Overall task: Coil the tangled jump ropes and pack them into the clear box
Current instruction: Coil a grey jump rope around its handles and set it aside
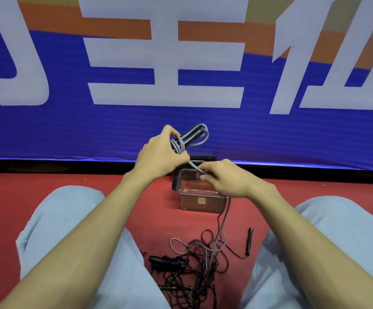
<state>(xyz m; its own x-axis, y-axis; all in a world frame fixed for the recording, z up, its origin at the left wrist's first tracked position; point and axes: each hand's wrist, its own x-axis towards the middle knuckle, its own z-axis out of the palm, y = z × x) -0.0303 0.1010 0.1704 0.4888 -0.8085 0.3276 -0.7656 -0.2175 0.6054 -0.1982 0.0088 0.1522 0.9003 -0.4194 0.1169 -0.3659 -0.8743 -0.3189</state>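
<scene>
The grey jump rope (194, 139) is up in the air, part-wound into a few long loops that lie alongside its black handles, all of it raised in front of the blue banner. The left hand (158, 152) has that bundle, its grip closed round the loops and handles, with the loop ends poking out up and to the right. From there one grey strand runs down to the right hand (228, 179), whose grip is a narrow pinch, fingertips and thumb nipping the cord just above the clear box (201, 204). Below that pinch the grey cord drops past the box's right wall to the floor and feeds into the tangle of black ropes (194, 279), which sprawls between the person's legs, near the camera. On the left edge of that tangle sits a coiled black bundle (170, 262), wound tight round its handles. Off to the right a loose black handle (249, 240) lies on the floor, its cord trailing back into the heap. The box stands open on the red floor (69, 181), beyond the tangle and under the hands; nothing inside it that I can make out. Something dark and flat sits right behind it, I can't tell what. Light blue trouser legs (65, 219) flank the lot on both sides, and the banner (114, 130) with its big white characters fills the background.
</scene>
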